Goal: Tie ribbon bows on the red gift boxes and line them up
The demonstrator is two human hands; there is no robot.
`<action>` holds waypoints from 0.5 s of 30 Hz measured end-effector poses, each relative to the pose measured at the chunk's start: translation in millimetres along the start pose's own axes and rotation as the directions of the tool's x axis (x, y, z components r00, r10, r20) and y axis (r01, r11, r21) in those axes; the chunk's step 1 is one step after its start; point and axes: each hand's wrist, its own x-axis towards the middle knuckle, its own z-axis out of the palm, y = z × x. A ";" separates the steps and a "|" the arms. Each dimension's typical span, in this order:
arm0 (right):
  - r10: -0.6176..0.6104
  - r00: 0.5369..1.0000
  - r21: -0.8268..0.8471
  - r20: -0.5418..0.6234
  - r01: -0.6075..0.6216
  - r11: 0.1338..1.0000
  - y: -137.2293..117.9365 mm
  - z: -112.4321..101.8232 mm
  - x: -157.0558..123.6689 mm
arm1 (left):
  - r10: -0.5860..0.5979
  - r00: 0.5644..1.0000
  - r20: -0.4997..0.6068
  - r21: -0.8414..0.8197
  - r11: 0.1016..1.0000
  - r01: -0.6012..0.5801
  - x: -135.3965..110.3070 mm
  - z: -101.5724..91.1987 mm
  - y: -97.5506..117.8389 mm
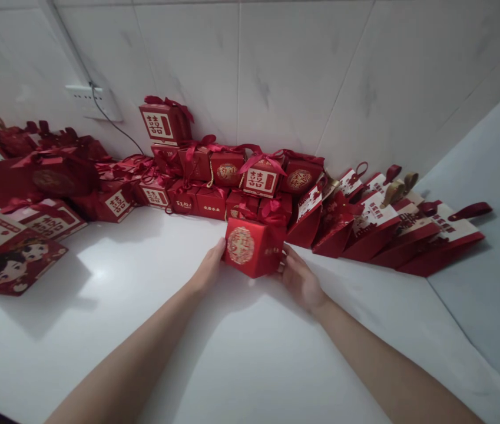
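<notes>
Between my two hands is a red gift box (pixel 253 247) with a round gold emblem on the face toward me and smaller gold lettering on its side. My left hand (pixel 209 262) presses on its left side, and my right hand (pixel 300 277) grips the right side with the fingers partly behind it. Just behind the held box stands a stacked row of similar red gift boxes (pixel 212 202), many tied with red ribbon. One box with a white label (pixel 159 125) sits highest, at the row's left end.
Triangular red boxes (pixel 372 227) with strap loops lean in a row at the right. More red boxes (pixel 59 176) crowd the left, and a box with cartoon figures (pixel 9 259) stands nearer. A socket strip (pixel 93 102) with a cable is on the tiled wall behind the white table (pixel 250 365).
</notes>
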 end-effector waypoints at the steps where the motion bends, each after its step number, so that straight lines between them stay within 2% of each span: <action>1: 0.011 1.000 0.058 -0.022 -0.009 0.998 -2.3 -0.7 1.0 | 0.022 0.999 -0.027 -0.004 1.000 -0.022 1.4 0.5 1.0; 4: 0.064 0.993 0.146 -0.102 -0.049 0.988 -7.4 -3.2 4.8 | 0.132 0.986 -0.099 0.045 0.991 -0.128 2.0 3.1 4.4; 7: 0.098 0.985 0.112 -0.141 -0.083 0.990 -7.8 -4.5 7.4 | 0.208 0.977 -0.043 0.167 0.966 -0.198 -2.6 5.9 9.5; 11: 0.089 0.991 0.013 -0.103 -0.088 0.996 -3.5 -3.4 7.8 | 0.199 0.977 0.083 0.279 0.936 -0.214 -7.8 6.8 16.4; 15: 0.081 0.991 0.003 -0.104 -0.081 0.997 3.8 -2.6 7.1 | 0.165 0.986 0.014 0.322 0.933 -0.161 -9.1 5.3 17.5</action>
